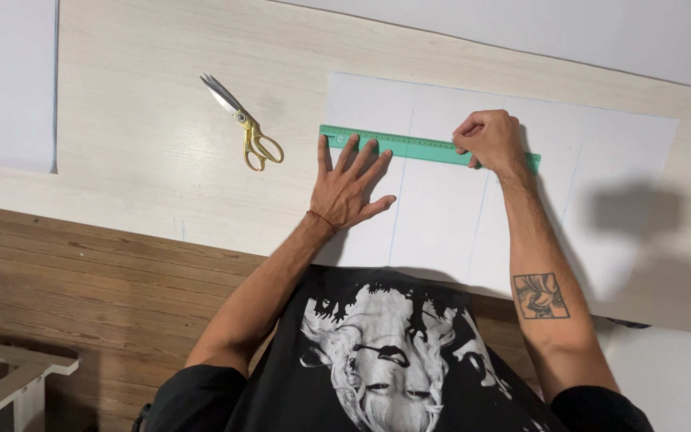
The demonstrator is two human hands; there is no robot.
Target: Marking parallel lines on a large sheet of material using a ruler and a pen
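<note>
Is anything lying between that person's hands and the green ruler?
Nothing visible: the spread left hand presses directly on the long green plastic ruler, and the closed right hand rests on it too.

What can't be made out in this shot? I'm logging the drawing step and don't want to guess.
- Head view: whatever the right hand grips is hidden inside its closed fingers; a pen or pencil cannot be confirmed.
- The green ruler markings are too small to read; the hand covers its right part.
- The white sheet near edge is hidden by the person's chest.
- The left hand covers the sheet's left edge.
</note>
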